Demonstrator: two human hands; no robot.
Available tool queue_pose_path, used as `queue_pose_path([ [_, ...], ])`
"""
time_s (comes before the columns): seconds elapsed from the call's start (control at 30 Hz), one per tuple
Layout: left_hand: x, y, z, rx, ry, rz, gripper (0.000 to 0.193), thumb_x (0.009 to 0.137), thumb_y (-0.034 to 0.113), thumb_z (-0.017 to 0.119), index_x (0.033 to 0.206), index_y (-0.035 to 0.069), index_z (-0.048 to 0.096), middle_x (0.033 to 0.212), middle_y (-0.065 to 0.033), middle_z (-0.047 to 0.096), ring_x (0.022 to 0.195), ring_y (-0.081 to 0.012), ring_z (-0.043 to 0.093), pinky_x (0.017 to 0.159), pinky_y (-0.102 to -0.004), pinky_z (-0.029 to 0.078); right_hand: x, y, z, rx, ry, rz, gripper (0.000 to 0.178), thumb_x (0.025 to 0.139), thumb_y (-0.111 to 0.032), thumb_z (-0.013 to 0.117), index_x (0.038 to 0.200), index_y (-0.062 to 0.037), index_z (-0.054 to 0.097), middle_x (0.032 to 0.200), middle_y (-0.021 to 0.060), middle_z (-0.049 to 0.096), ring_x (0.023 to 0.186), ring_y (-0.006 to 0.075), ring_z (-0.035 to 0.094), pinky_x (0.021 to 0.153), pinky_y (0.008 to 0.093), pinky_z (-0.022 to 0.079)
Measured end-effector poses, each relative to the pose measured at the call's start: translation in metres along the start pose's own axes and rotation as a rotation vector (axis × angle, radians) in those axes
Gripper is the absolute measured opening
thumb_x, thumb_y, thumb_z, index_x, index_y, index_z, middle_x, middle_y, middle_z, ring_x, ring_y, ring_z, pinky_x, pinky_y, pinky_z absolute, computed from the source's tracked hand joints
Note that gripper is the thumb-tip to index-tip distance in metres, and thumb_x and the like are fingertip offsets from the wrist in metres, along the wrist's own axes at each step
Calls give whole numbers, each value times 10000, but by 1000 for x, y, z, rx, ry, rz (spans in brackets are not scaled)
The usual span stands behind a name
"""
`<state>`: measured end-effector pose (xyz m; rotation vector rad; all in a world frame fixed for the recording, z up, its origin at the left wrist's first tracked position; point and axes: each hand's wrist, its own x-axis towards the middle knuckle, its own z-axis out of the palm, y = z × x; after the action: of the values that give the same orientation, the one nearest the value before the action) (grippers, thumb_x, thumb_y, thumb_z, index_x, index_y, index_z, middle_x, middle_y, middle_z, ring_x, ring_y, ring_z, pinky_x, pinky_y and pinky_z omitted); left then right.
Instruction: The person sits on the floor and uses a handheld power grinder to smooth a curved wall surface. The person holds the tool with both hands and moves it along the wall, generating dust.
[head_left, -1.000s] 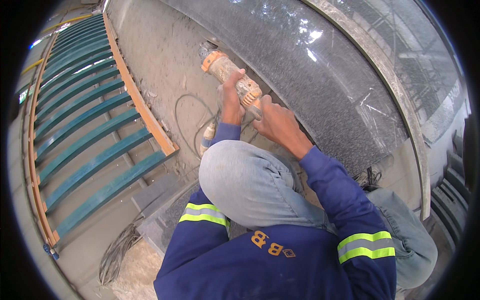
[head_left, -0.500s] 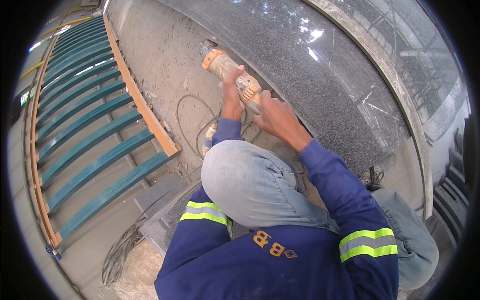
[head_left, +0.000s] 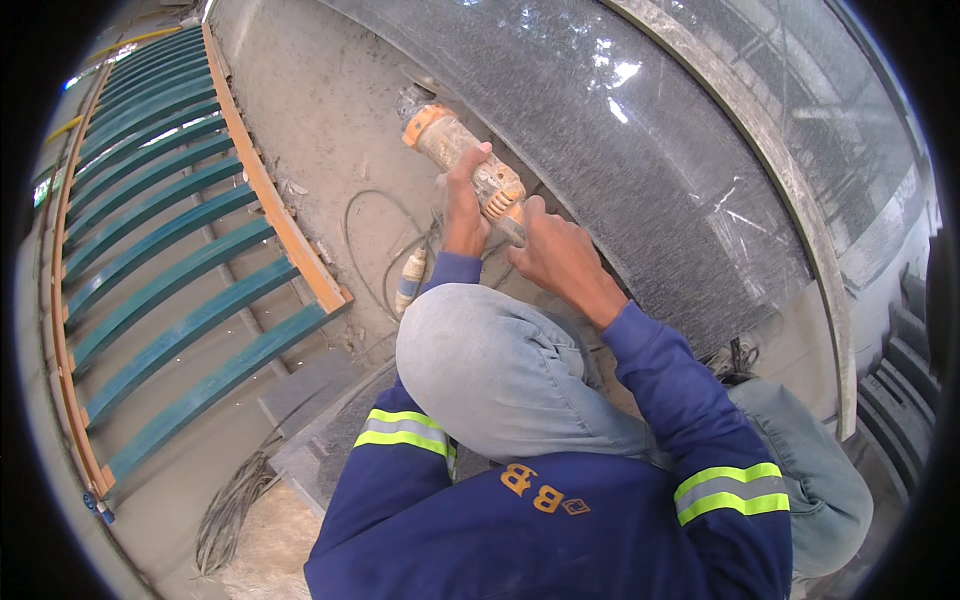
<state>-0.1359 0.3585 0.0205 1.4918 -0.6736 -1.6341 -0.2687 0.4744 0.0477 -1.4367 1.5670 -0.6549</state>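
Note:
A dusty orange-and-grey angle grinder is held in both my hands, its disc end pointing up and away at the lower edge of a dark speckled stone slab. My left hand is wrapped round the middle of its body, thumb on top. Around the rear handle my right hand is closed, close beside the slab's edge. The disc shows only in part; whether it touches the stone I cannot tell.
Left of me lies a rack with green slats and orange side rails. A cable with a pale plug connector loops on the dusty floor under my left arm. Coiled cord lies at lower left. Another slab with a rough pale edge leans behind the first.
The view has shifted slightly. The grinder stays in both hands at the slab's edge, and more of the connector and the disc shows now.

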Motion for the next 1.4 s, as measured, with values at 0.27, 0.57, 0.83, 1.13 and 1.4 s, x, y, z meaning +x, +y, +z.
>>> queue_pose_path([
  [0.27, -7, -3, -2, 6, 7, 13, 290, 844, 205, 708, 1011, 26, 552, 794, -107, 606, 640, -255, 676, 563, -386, 590, -4, -2, -1, 37, -76, 53, 396, 799, -190, 739, 979, 15, 452, 835, 320, 678, 802, 485, 695, 716, 532, 553],
  [0.57, 7, -1, 0, 9, -22, -1, 312, 847, 208, 710, 1037, 29, 538, 794, -110, 604, 631, -261, 671, 562, -398, 588, 9, 4, 1, 13, -13, 9, 326, 799, -149, 700, 956, 32, 479, 798, 299, 686, 787, 453, 710, 690, 525, 560],
  [0.83, 3, 3, 4, 0, -42, 44, 331, 828, 201, 730, 1044, 13, 565, 799, -96, 615, 617, -230, 664, 559, -379, 592, 11, 4, 6, 5, -16, 35, 432, 790, -227, 725, 1002, 44, 464, 854, 336, 676, 844, 502, 687, 746, 546, 549],
  [1.13, -25, 9, 10, 38, 55, 52, 351, 798, 200, 762, 1024, -17, 603, 801, -94, 627, 637, -204, 662, 558, -350, 568, -2, -2, 5, -13, -48, 43, 433, 791, -208, 744, 1012, 34, 462, 879, 333, 684, 856, 482, 696, 756, 544, 558],
  [1.4, -25, 8, 12, 54, 71, 69, 377, 777, 229, 780, 1011, -11, 608, 804, -89, 624, 643, -199, 659, 558, -346, 564, -1, 2, 4, 14, -30, 18, 425, 779, -200, 733, 1002, 29, 453, 893, 332, 681, 865, 490, 687, 759, 558, 545],
])
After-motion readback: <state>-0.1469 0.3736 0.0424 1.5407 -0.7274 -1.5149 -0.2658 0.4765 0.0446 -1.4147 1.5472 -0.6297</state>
